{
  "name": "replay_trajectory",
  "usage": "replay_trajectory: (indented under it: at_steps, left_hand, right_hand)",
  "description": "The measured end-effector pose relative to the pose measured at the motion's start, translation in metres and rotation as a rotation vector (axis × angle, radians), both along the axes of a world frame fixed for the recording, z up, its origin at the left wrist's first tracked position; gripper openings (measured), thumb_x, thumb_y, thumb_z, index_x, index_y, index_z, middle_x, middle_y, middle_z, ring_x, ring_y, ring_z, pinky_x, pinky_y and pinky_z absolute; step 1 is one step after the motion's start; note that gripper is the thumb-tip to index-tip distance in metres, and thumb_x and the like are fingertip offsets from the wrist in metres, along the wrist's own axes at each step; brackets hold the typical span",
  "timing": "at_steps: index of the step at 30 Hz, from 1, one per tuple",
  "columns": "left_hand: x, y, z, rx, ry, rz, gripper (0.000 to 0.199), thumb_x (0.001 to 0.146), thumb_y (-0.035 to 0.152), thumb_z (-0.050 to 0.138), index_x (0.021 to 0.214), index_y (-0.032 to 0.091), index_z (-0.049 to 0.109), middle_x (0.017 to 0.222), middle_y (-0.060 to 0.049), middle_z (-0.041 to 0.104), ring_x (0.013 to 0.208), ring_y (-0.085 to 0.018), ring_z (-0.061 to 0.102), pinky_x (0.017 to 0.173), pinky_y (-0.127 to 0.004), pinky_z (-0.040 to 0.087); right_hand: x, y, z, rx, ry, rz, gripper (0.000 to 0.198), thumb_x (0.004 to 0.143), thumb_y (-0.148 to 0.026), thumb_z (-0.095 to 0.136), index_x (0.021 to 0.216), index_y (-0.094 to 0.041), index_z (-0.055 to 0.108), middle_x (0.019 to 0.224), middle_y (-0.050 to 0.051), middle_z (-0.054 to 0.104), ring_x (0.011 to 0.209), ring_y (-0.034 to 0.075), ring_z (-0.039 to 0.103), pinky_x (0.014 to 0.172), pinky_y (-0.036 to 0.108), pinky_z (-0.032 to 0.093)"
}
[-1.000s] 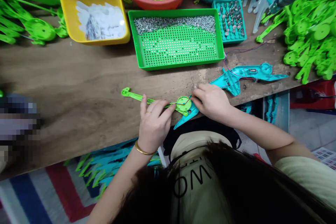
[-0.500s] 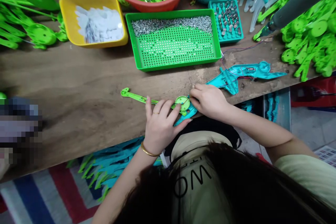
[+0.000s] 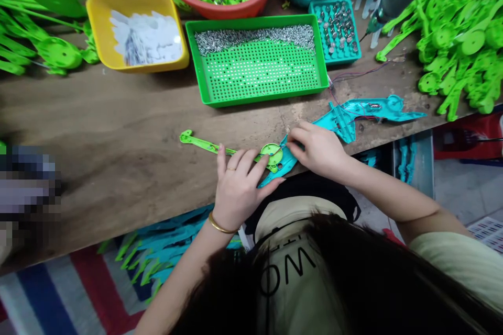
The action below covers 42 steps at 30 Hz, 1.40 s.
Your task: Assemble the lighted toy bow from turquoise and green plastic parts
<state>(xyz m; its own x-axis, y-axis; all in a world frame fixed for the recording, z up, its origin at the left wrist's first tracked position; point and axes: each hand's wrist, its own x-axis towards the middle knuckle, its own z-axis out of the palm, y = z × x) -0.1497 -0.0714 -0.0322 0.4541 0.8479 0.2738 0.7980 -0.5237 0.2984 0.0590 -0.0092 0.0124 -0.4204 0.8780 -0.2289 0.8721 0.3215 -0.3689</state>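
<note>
A bright green plastic arm with a round hub [image 3: 272, 154] lies across a long blue plastic shell [image 3: 290, 163] at the table's front edge. My left hand [image 3: 239, 180] holds the two together, its fingers over the green arm and its thumb against the blue shell. A thin dark wire crosses the hub towards my right hand [image 3: 316, 147], whose thumb and forefinger are pinched at the wire. Their tips are partly hidden. To the right, the wider section of the blue shell [image 3: 353, 115] shows more thin wires and a small metal part.
Behind my hands stands a green perforated tray [image 3: 204, 86] of screws. Around it are a yellow bin [image 3: 137, 65], a red bowl [image 3: 228, 10] and a small teal tray [image 3: 346, 58]. A hanging screwdriver [image 3: 396, 2] and green parts [image 3: 463, 52] occupy the right.
The hanging screwdriver has swung left, baring its tip. My right hand has shifted slightly at the wire, while my left hand keeps its hold. The whole view has moved a little.
</note>
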Motion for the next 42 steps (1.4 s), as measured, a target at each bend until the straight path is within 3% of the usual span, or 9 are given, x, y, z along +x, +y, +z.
replay_trajectory:
  at_steps: [7,11,16,21,32,37,42]
  left_hand:
    - [0.001,0.001,0.013,-0.016,0.064,-0.003,0.045,0.085,0.053,0.061,0.111,0.017,0.066,0.113,-0.012,0.067,0.109,-0.03,0.058,0.116,-0.065,0.019]
    - [0.02,0.005,0.02,-0.041,0.039,0.014,0.05,0.085,0.054,0.059,0.112,0.011,0.062,0.116,-0.018,0.063,0.114,-0.033,0.056,0.115,-0.064,0.025]
    - [0.045,0.012,0.006,-0.069,-0.069,0.004,0.054,0.089,0.049,0.056,0.118,0.004,0.055,0.116,-0.022,0.063,0.114,-0.032,0.057,0.104,-0.049,0.045]
    - [0.045,0.012,-0.005,-0.057,-0.099,0.021,0.052,0.088,0.046,0.058,0.121,0.007,0.056,0.118,-0.02,0.065,0.113,-0.031,0.059,0.101,-0.045,0.047]
    - [0.044,0.013,-0.004,-0.033,-0.045,-0.012,0.048,0.089,0.049,0.055,0.118,0.012,0.066,0.118,-0.02,0.064,0.11,-0.031,0.058,0.095,-0.046,0.049]
    - [0.044,0.015,-0.001,-0.019,-0.004,-0.03,0.047,0.089,0.047,0.057,0.118,0.011,0.066,0.117,-0.02,0.063,0.108,-0.03,0.056,0.093,-0.045,0.048]
    - [0.045,0.015,0.0,0.009,0.011,-0.038,0.047,0.088,0.046,0.058,0.117,0.01,0.066,0.116,-0.019,0.063,0.107,-0.03,0.055,0.092,-0.043,0.048]
  right_hand:
    - [-0.005,0.002,-0.008,0.081,-0.102,0.058,0.024,0.094,-0.026,0.045,0.091,-0.016,0.067,0.093,0.009,0.067,0.089,0.021,0.056,0.071,0.031,0.034]
    - [-0.006,0.002,-0.011,0.12,-0.113,0.104,0.023,0.094,-0.025,0.046,0.093,-0.016,0.067,0.092,0.009,0.066,0.087,0.021,0.054,0.071,0.032,0.033]
    - [-0.003,0.0,-0.014,0.174,-0.114,0.18,0.023,0.095,-0.025,0.047,0.096,-0.017,0.068,0.09,0.009,0.064,0.085,0.022,0.05,0.067,0.033,0.029]
    - [0.006,-0.002,-0.014,0.206,-0.07,0.311,0.026,0.096,-0.025,0.045,0.097,-0.017,0.07,0.088,0.009,0.063,0.082,0.021,0.047,0.068,0.034,0.028]
    - [0.02,0.006,-0.003,-0.047,0.057,0.234,0.022,0.095,-0.023,0.048,0.098,-0.014,0.068,0.09,0.007,0.064,0.087,0.018,0.055,0.076,0.029,0.037]
    - [0.02,0.011,0.002,-0.003,-0.025,0.158,0.026,0.098,-0.027,0.043,0.098,-0.013,0.065,0.093,0.01,0.065,0.089,0.02,0.057,0.074,0.03,0.036]
    - [0.022,0.018,0.0,0.02,-0.054,0.19,0.026,0.098,-0.028,0.042,0.098,-0.014,0.064,0.096,0.01,0.065,0.09,0.02,0.057,0.073,0.03,0.034]
